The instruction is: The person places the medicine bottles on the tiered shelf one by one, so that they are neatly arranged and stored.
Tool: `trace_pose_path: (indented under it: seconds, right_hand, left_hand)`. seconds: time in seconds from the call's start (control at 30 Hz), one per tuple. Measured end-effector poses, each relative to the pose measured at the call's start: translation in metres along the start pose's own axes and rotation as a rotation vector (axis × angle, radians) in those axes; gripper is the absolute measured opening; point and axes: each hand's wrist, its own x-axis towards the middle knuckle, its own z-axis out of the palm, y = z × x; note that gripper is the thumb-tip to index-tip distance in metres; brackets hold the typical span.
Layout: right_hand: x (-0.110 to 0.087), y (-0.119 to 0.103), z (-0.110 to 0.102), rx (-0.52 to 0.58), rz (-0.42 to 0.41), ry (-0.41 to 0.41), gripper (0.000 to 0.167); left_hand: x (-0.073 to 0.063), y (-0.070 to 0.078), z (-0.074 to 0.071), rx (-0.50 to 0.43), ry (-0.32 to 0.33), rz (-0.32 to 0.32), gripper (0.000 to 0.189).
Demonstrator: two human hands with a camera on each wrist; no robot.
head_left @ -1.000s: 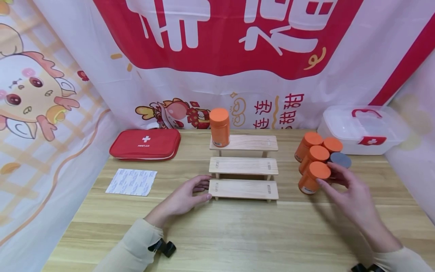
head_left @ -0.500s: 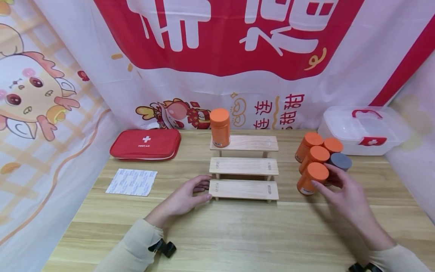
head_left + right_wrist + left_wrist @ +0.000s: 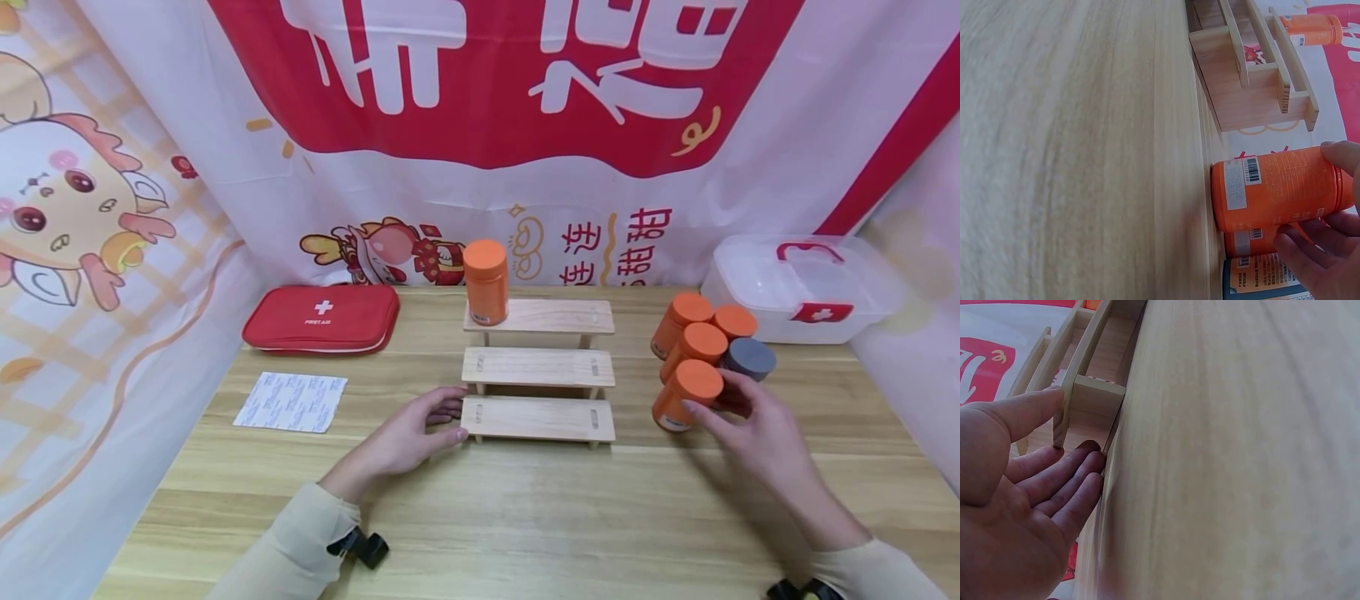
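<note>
Bottle (image 3: 681, 407), bright orange, stands on the worktop (image 3: 540, 517), pinched in the right hand (image 3: 772, 437). Just past that hand are more orange bottles (image 3: 703, 343) and one grey-topped bottle (image 3: 752, 358). The left hand (image 3: 405, 435) pinches the end of a wooden stand (image 3: 536, 417), which sits between both hands. Another orange bottle (image 3: 487, 287) is on its back step.

The front bottle (image 3: 681, 398) is orange, another bottle's lid (image 3: 752, 357) grey-blue, the rack (image 3: 538, 417) pale wood-toned, the pouch (image 3: 321, 329) red with a white cross (image 3: 323, 307), the worktop (image 3: 525, 517) streaky tan.
</note>
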Motion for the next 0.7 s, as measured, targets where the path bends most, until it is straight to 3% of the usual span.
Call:
trace_pose_path:
  seconds: [0.43, 0.7]
  right_hand:
    - [0.001, 0.0004, 0.0001, 0.006, 0.034, -0.014, 0.077]
    - [0.0012, 0.0008, 0.0016, 0.019, 0.026, -0.01, 0.073]
  left_hand:
    - [-0.0003, 0.0026, 0.0006, -0.006, 0.007, -0.031, 0.061]
    - [-0.0006, 0.0005, 0.0004, 0.004, 0.005, -0.004, 0.06]
